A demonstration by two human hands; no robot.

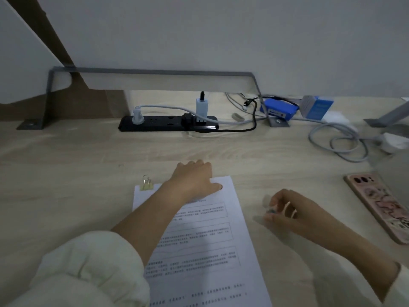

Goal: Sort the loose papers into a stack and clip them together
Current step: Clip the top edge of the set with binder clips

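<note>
Holding the far edge of the papers [205, 240] with my left hand [194, 180], I have my thumb lying flat on the top sheet and my other fingers curled over the edge beyond it, so the grip is on the stack itself. The papers lie squared together on the desk [88, 173] right in front of me, printed side up, turned a little so the far edge tips to the left. A yellow clip [146, 185] sits on the stack's far left corner, its wire handles standing up. My cream sleeve [88, 269] crosses the stack's near left side. My right hand [294, 211] hovers just to the right of the stack, apart from it, blurred, with the fingers drawn in narrow and pinching a small bluish thing [271, 211] that is too smeared for me to name. Further right of the stack, near the desk's edge, a phone [380, 204] in a pink patterned case lies flat. Well beyond the stack, against the wall, a black power strip [163, 124] carries a white charger [201, 108] and a grey plug. To the far right of the stack, grey cables [338, 138] loop loosely, and a blue box [280, 108] rests behind them by the wall. A grey metal frame [155, 70] spans above the strip.
</note>
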